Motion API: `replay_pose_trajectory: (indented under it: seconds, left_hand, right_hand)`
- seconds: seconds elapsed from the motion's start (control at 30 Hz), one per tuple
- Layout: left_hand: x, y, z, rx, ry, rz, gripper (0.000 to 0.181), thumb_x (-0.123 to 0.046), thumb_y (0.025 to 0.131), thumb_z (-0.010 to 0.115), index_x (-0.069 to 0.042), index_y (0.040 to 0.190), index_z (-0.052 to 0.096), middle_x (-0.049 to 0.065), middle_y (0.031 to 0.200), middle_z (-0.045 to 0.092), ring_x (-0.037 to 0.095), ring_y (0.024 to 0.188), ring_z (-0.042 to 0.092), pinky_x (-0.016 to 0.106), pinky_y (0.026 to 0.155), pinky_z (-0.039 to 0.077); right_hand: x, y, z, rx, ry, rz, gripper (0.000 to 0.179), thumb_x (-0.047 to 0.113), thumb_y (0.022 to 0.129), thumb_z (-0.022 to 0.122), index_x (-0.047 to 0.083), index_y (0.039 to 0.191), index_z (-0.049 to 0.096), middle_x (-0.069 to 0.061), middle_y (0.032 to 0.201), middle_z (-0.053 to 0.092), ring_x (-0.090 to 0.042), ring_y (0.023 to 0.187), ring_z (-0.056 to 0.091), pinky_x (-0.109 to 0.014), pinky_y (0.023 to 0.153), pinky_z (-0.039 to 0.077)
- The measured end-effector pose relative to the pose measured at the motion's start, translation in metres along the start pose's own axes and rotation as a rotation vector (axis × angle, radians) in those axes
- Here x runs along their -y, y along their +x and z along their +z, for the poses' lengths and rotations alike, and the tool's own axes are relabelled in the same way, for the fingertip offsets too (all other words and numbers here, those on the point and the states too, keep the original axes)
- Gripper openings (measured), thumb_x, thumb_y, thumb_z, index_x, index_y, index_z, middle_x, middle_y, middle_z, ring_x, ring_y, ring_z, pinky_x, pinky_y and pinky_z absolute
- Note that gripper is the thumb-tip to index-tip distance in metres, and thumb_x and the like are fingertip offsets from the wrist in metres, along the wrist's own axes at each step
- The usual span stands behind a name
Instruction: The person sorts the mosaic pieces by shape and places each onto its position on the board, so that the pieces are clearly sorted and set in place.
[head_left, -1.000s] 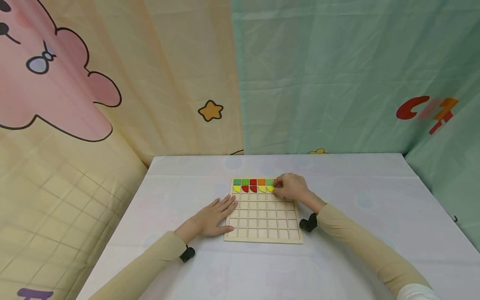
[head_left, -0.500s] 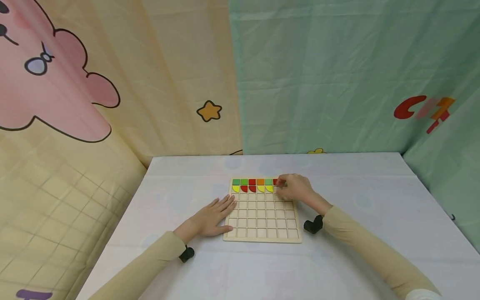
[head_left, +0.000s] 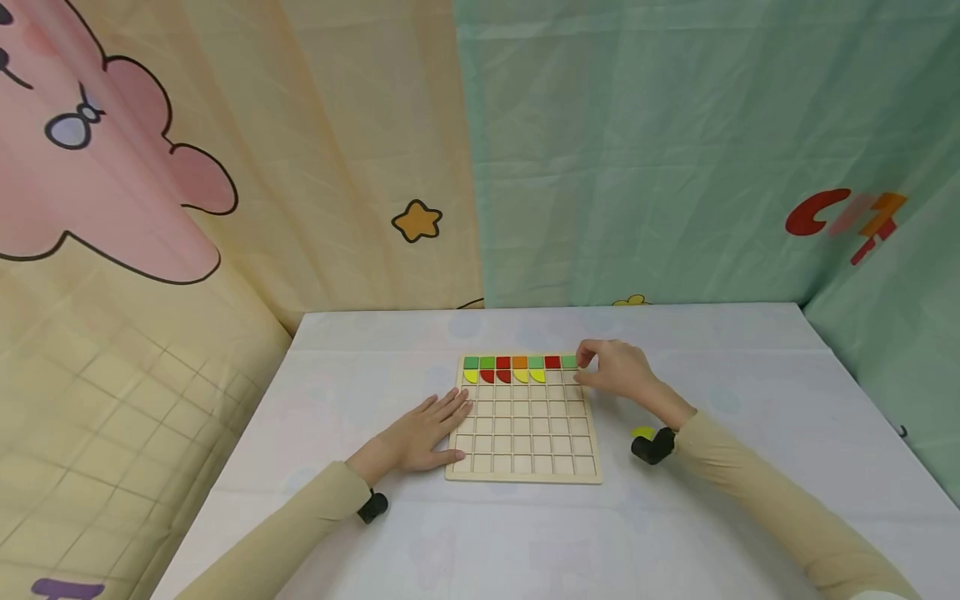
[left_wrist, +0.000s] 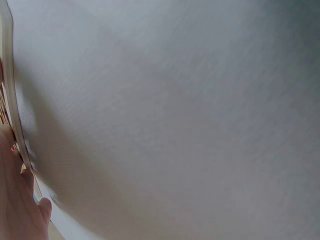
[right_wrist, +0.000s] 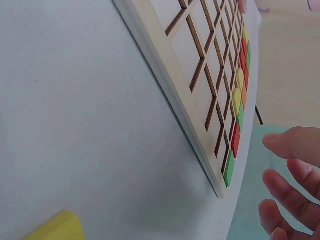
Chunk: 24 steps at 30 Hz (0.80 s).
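Note:
A wooden grid board (head_left: 534, 481) lies flat on the white-covered table. Its far row holds several green, red and orange square tiles (head_left: 552, 362). In the second row sit several yellow and red quarter-round tiles (head_left: 537, 377), up to the fifth cell. My left hand (head_left: 427, 431) rests with spread fingers on the board's left edge; the left wrist view catches that hand (left_wrist: 20, 200) only at its border. My right hand (head_left: 618, 367) hovers at the board's far right corner. In the right wrist view, its thumb (right_wrist: 292, 146) and bent fingers stand apart with nothing between them.
A yellow piece (head_left: 643, 432) lies on the table (head_left: 517, 542) right of the board, partly behind the black wrist camera (head_left: 652, 447); the right wrist view shows a yellow piece (right_wrist: 57, 227) too. Patterned curtains (head_left: 652, 150) stand behind the table.
My right hand has moved right, off the second row, uncovering the red and green end tiles. The yellow piece on the table has come into sight. My left hand has stayed put.

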<state>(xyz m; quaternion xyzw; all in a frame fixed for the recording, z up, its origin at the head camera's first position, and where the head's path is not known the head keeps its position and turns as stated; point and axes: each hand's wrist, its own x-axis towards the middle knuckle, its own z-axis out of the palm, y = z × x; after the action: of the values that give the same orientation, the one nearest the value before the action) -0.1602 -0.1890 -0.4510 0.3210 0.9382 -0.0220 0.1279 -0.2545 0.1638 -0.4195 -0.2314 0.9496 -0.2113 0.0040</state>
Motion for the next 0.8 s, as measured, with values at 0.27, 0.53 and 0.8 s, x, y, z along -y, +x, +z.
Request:
replay_pose_trajectory:
  seconds: [0.27,0.53,0.8]
  left_hand:
    - [0.0,0.0,0.001,-0.005,-0.001,-0.003,0.083,-0.064,0.096,0.033,-0.012,0.156,0.01,0.006,0.164,0.004,0.022,0.151,0.003,0.046,0.122,0.014]
    - [-0.001,0.0,-0.002,0.006,-0.005,-0.001,0.082,-0.063,0.096,0.035,-0.011,0.155,0.011,0.006,0.163,0.005,0.023,0.151,0.004,0.047,0.122,0.015]
    - [-0.003,-0.001,-0.004,0.004,0.002,0.005,0.082,-0.062,0.096,0.035,-0.01,0.155,0.012,0.008,0.163,0.007,0.025,0.151,0.007,0.048,0.121,0.016]
  right_hand:
    - [-0.012,-0.011,-0.008,0.004,0.001,0.011,0.02,0.027,0.078,0.077,0.015,0.081,0.06,-0.002,0.09,0.069,-0.011,0.059,0.046,-0.025,0.051,0.034]
    - [-0.022,-0.027,-0.015,0.013,0.011,0.033,0.02,0.026,0.076,0.077,0.015,0.081,0.061,-0.004,0.088,0.069,-0.011,0.058,0.046,-0.025,0.051,0.035]
    - [-0.036,-0.044,-0.02,0.013,-0.001,0.04,0.02,0.026,0.076,0.076,0.017,0.08,0.059,0.001,0.085,0.067,-0.01,0.057,0.045,-0.025,0.049,0.034]
